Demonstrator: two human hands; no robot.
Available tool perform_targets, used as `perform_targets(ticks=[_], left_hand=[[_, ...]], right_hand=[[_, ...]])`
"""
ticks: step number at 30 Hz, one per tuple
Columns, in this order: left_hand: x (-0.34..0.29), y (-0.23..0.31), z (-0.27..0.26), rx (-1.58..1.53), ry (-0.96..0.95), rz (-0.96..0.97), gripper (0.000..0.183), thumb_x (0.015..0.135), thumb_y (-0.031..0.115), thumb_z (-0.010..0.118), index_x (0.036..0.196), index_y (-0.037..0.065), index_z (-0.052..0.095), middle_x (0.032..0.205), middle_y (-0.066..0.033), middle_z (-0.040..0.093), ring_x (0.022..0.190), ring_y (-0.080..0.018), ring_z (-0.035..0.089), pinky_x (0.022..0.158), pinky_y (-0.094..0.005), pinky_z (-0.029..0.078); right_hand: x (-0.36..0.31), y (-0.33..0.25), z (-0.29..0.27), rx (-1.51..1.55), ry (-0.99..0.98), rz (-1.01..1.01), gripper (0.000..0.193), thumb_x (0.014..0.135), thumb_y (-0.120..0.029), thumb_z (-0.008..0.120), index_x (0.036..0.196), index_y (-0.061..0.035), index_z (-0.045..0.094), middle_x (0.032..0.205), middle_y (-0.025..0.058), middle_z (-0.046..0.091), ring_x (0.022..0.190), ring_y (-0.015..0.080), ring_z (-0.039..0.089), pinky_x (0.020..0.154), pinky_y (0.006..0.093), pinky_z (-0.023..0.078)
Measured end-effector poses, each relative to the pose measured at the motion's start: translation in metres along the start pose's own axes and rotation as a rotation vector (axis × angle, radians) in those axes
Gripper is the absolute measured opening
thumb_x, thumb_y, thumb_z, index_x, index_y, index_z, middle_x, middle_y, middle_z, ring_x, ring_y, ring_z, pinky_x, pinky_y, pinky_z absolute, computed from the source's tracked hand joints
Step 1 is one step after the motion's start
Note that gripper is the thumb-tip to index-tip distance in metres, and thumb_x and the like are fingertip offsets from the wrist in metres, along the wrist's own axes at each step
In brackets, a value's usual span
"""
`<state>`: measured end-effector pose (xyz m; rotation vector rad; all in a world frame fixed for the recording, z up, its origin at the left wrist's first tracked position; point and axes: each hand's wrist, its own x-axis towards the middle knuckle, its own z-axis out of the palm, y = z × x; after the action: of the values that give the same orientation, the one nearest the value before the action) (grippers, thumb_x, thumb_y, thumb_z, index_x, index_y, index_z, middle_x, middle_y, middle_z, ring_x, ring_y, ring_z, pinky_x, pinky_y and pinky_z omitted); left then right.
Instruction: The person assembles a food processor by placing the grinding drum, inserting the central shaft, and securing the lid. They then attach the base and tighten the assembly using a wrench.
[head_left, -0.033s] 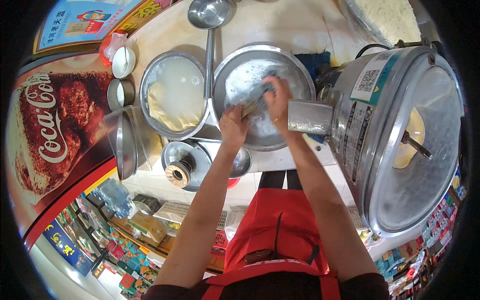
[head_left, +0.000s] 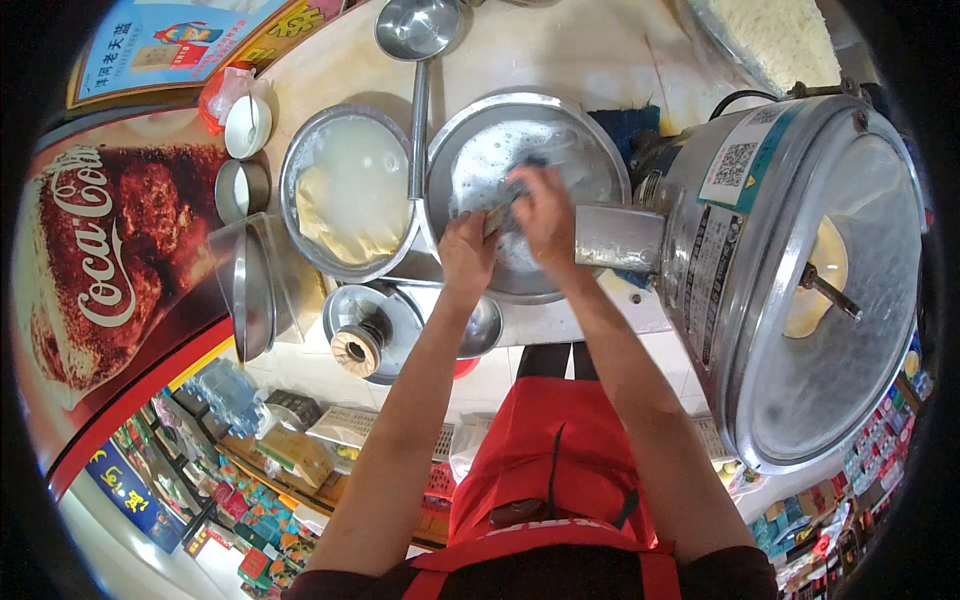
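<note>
Both my hands are inside a large round steel pan (head_left: 480, 150) coated with a thin wet whitish film. My left hand (head_left: 468, 250) is at the pan's near rim, fingers closed on one end of a small pale strip (head_left: 497, 217). My right hand (head_left: 545, 215) is just to its right with curled fingers on the strip's other end, knuckles over the pan's middle. What the strip is I cannot make out. A red apron (head_left: 545, 450) shows below my forearms.
A second steel pan (head_left: 345, 195) with white liquid and a pale yellow sheet sits to the left. A ladle (head_left: 418, 30) lies between the pans. A big steel drum machine (head_left: 800, 280) with a spout (head_left: 615, 237) is at right. Small bowls (head_left: 247, 125), a knobbed lid (head_left: 360, 345).
</note>
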<state>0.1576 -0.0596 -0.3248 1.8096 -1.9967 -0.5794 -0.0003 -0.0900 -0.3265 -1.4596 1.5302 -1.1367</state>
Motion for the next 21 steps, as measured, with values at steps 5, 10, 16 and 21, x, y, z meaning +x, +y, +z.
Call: perform_targets(ticks=[5, 10, 16, 21], left_hand=[[0.007, 0.010, 0.003, 0.085, -0.053, -0.016, 0.022, 0.077, 0.013, 0.075, 0.096, 0.006, 0.066, 0.094, -0.0144, 0.068, 0.089, -0.0389, 0.064, 0.077, -0.0499, 0.051], [0.017, 0.032, 0.002, 0.203, -0.127, 0.027, 0.027, 0.074, 0.012, 0.078, 0.099, 0.007, 0.067, 0.092, -0.0143, 0.066, 0.088, -0.0375, 0.063, 0.075, -0.0477, 0.052], [0.002, 0.024, 0.018, -0.466, 0.108, -0.197, 0.037, 0.075, 0.006, 0.081, 0.111, 0.006, 0.069, 0.098, -0.0091, 0.067, 0.098, -0.0262, 0.064, 0.085, -0.0388, 0.051], [-0.013, 0.008, 0.021, -0.466, 0.001, -0.372, 0.030, 0.081, 0.000, 0.076, 0.110, 0.002, 0.068, 0.094, -0.0074, 0.070, 0.095, -0.0166, 0.066, 0.087, -0.0338, 0.051]], right_hand=[[-0.002, -0.001, 0.007, -0.170, -0.096, 0.105, 0.024, 0.081, -0.003, 0.063, 0.105, -0.0092, 0.065, 0.097, 0.0170, 0.059, 0.095, 0.0428, 0.059, 0.082, 0.0496, 0.048], [0.022, 0.041, -0.022, -0.357, -0.259, 0.192, 0.021, 0.089, -0.006, 0.063, 0.110, -0.0069, 0.063, 0.104, 0.0240, 0.058, 0.098, 0.0449, 0.059, 0.082, 0.0503, 0.047], [0.007, 0.055, -0.024, -0.314, -0.273, 0.179, 0.025, 0.091, -0.007, 0.061, 0.116, -0.0076, 0.060, 0.112, 0.0238, 0.056, 0.098, 0.0448, 0.059, 0.083, 0.0498, 0.047], [0.010, 0.048, -0.026, -0.118, -0.034, 0.220, 0.028, 0.088, -0.002, 0.055, 0.115, -0.0083, 0.061, 0.110, 0.0215, 0.056, 0.098, 0.0417, 0.058, 0.086, 0.0476, 0.047]])
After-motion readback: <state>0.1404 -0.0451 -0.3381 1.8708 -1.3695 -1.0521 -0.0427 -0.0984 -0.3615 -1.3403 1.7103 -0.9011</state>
